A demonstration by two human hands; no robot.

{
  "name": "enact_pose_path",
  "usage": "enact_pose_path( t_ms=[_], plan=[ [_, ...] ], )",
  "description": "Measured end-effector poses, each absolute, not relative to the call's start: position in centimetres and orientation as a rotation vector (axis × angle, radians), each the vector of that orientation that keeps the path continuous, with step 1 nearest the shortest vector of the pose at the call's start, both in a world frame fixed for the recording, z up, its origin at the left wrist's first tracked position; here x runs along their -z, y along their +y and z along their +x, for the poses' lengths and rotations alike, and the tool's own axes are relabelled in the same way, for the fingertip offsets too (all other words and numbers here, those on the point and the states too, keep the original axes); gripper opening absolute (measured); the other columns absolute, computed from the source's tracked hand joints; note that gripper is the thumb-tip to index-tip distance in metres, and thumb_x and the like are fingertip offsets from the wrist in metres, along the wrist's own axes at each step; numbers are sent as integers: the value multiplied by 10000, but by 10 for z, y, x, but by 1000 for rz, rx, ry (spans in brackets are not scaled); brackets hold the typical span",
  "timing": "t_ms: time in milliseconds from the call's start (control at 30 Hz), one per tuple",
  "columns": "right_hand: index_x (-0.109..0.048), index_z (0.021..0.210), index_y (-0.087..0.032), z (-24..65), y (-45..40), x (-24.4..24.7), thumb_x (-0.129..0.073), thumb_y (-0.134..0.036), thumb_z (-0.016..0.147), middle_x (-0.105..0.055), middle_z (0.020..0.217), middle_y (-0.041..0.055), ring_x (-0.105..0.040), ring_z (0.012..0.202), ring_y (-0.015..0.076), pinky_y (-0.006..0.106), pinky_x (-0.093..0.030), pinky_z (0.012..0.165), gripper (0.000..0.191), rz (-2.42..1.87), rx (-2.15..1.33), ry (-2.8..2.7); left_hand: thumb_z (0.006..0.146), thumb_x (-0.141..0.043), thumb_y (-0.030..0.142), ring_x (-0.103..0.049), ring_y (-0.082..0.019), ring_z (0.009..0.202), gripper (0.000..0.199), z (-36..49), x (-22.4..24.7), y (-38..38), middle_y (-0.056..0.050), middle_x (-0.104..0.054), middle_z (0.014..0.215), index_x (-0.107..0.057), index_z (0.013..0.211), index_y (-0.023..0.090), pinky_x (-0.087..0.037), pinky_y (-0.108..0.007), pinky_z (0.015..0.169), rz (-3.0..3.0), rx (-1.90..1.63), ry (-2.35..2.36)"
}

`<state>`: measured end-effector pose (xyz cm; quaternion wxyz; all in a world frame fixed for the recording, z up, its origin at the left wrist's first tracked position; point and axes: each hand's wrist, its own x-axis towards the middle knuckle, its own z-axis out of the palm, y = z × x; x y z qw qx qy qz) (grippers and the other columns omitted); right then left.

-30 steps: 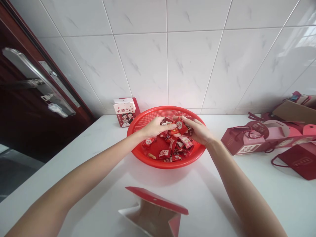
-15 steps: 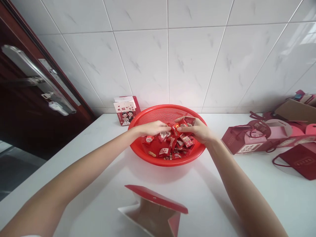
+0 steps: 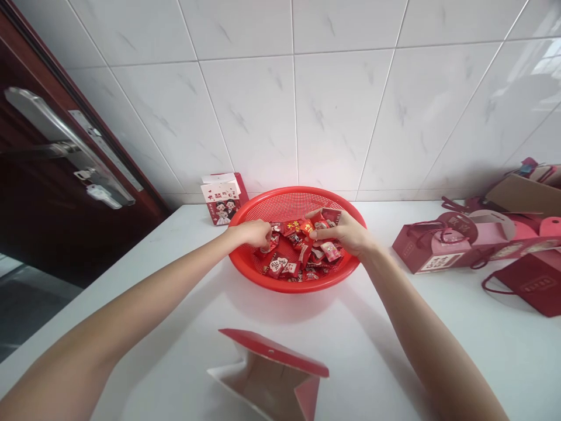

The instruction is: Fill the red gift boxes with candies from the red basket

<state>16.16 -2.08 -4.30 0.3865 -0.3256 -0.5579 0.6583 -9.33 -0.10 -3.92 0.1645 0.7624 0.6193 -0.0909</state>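
Observation:
A red plastic basket with perforated walls holds several wrapped candies in red, white and pink. At the basket's left side, my left hand reaches in with curled fingers, pinching at a red-wrapped candy; the fingertips are partly hidden. Over the basket's right part, my right hand is closed around several red candies, its thumb across the front of them. Nearest to me stands an open paper gift box, its red flap raised and its inside brown-grey.
A printed paper box with two cartoon figures stands behind the basket's left edge. On the right are several dark red and pink handled boxes and a brown carton. White tiles back the table; a dark door is at left.
My left hand has moved left, from the middle candies beside my right hand to the basket's left side, and its fingers have curled. My right hand stays nearly in place, holding candies.

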Motion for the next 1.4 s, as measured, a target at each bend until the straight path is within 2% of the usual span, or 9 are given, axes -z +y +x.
enact_pose_path(
  t_ms=[367, 500, 667, 800, 1000, 1100, 1233, 1333, 1400],
  plan=[
    [-706, 846, -196, 158, -18, 43, -933, -240, 471, -696, 754, -3, -678, 688, 198, 394, -635, 690, 440, -864, -1543, -1306, 583, -730, 188, -587, -214, 622, 174, -94, 42, -2, -43, -621, 626, -562, 542, 210, -362, -290, 547, 2208, 206, 1876],
    [-703, 854, -191, 158, -16, 45, -938, -254, 479, -692, 806, 0, -672, 713, 188, 390, -628, 710, 447, -849, -1502, -1264, 647, -667, 151, -670, -273, 797, 80, -96, 42, -1, -84, -705, 785, -664, 704, 207, -450, -310, 650, 2228, 67, 1954],
    [-697, 864, -188, 159, -16, 47, -946, -263, 480, -682, 831, -1, -667, 735, 181, 384, -624, 730, 464, -844, -1490, -1257, 707, -594, 64, -650, -301, 1185, 517, -98, 46, 6, -122, -717, 1243, -671, 1200, 201, -504, -341, 973, 2213, -149, 1977],
    [-703, 873, -189, 158, -16, 46, -944, -268, 490, -685, 830, 4, -672, 747, 187, 385, -627, 737, 459, -845, -1494, -1267, 705, -554, 28, -619, -270, 1297, 670, -103, 50, 13, -112, -658, 1401, -594, 1351, 204, -494, -310, 1056, 2156, -193, 1935],
    [-703, 871, -188, 158, -16, 46, -948, -274, 476, -681, 810, -1, -673, 741, 185, 382, -637, 728, 473, -858, -1491, -1265, 657, -561, 25, -607, -308, 1306, 692, -104, 53, 14, -129, -653, 1412, -625, 1328, 181, -492, -360, 1070, 2184, -162, 1792],
    [-706, 879, -190, 158, -16, 46, -950, -274, 483, -682, 832, 4, -679, 774, 194, 398, -638, 758, 473, -863, -1492, -1273, 669, -556, 40, -604, -306, 1283, 555, -101, 54, 13, -124, -693, 1323, -698, 1189, 175, -480, -366, 1068, 2235, -195, 1717],
    [-708, 873, -187, 157, -17, 46, -953, -269, 465, -684, 820, 6, -675, 761, 189, 373, -634, 720, 483, -871, -1499, -1252, 730, -541, 96, -689, -270, 1088, 394, -96, 51, 11, -107, -764, 1127, -728, 1069, 170, -527, -351, 950, 2232, -198, 1595],
    [-700, 840, -185, 156, -17, 45, -951, -266, 444, -677, 788, -9, -661, 709, 165, 329, -626, 656, 476, -866, -1488, -1238, 790, -615, 239, -716, -240, 985, 303, -90, 43, 5, -81, -784, 1066, -734, 1061, 173, -540, -310, 864, 2193, -144, 1431],
    [-694, 820, -183, 156, -18, 45, -947, -260, 438, -683, 799, -10, -660, 696, 159, 317, -622, 633, 465, -850, -1470, -1238, 782, -701, 388, -716, -235, 962, 393, -85, 37, -1, -66, -784, 1048, -725, 1117, 184, -538, -284, 810, 2123, -11, 1260]
  ],
)
